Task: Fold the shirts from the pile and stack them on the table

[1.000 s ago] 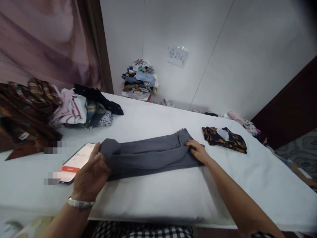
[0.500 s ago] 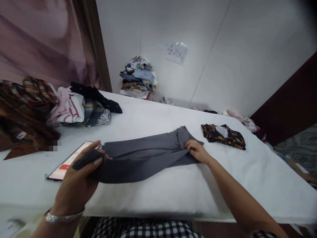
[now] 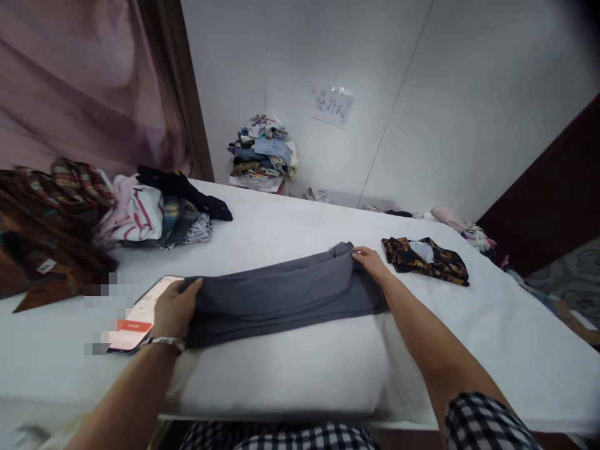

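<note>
Grey trousers (image 3: 281, 294) lie lengthwise across the white table, one leg laid over the other in a long narrow strip. At their left end, my left hand (image 3: 177, 306) grips the hem, thumb on top and the other fingers mostly hidden. My right hand (image 3: 370, 261) pinches the upper edge near the waist end at the right. Beside my left wrist a phone (image 3: 135, 325) with a lit screen lies partly behind the hand. To the right of the trousers sits a folded dark garment with a brown-gold pattern (image 3: 440, 265).
A heap of mixed clothes (image 3: 140, 212) covers the table's left side, with brown garments (image 3: 42, 250) nearest. Behind the far edge rises a tall clothes stack (image 3: 265, 153). More clothes (image 3: 462, 231) lie along the far right edge. A handwritten sign (image 3: 332, 106) hangs on the wall.
My left hand has brought the lifted leg over and down onto the other. My right hand has shifted slightly up to the top edge of the waist end. The knotted waist area is now covered.
</note>
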`<state>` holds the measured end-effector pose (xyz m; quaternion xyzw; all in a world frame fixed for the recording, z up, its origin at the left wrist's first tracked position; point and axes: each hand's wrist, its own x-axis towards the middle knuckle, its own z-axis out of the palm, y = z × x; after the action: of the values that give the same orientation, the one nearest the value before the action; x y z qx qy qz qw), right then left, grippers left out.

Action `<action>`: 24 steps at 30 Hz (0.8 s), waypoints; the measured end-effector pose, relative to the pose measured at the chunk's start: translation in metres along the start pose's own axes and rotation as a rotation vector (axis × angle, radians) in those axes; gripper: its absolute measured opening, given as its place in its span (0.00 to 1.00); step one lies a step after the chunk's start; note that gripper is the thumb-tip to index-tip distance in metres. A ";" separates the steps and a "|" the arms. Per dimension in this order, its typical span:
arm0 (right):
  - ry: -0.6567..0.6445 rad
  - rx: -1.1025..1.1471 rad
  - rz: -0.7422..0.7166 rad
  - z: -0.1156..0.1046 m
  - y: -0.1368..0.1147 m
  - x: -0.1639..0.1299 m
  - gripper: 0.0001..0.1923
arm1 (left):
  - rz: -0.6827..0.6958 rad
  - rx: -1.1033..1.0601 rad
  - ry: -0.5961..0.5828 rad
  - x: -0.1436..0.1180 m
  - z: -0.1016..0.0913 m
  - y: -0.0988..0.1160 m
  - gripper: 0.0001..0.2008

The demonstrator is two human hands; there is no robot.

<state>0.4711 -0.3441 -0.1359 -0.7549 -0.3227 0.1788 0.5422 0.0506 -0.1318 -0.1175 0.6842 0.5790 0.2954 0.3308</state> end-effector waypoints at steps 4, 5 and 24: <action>-0.079 0.068 -0.029 -0.003 0.006 -0.001 0.24 | -0.022 0.188 0.091 -0.006 -0.013 0.006 0.18; -0.086 0.091 -0.043 -0.005 0.007 0.000 0.24 | -0.003 0.219 0.116 -0.007 -0.016 0.009 0.18; 0.115 -0.700 0.144 -0.012 0.025 0.066 0.16 | 0.310 0.738 -0.141 0.008 0.014 0.007 0.24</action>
<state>0.5340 -0.3128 -0.1495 -0.9244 -0.2793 0.0524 0.2544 0.0666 -0.1258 -0.1205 0.8548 0.5119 0.0662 0.0534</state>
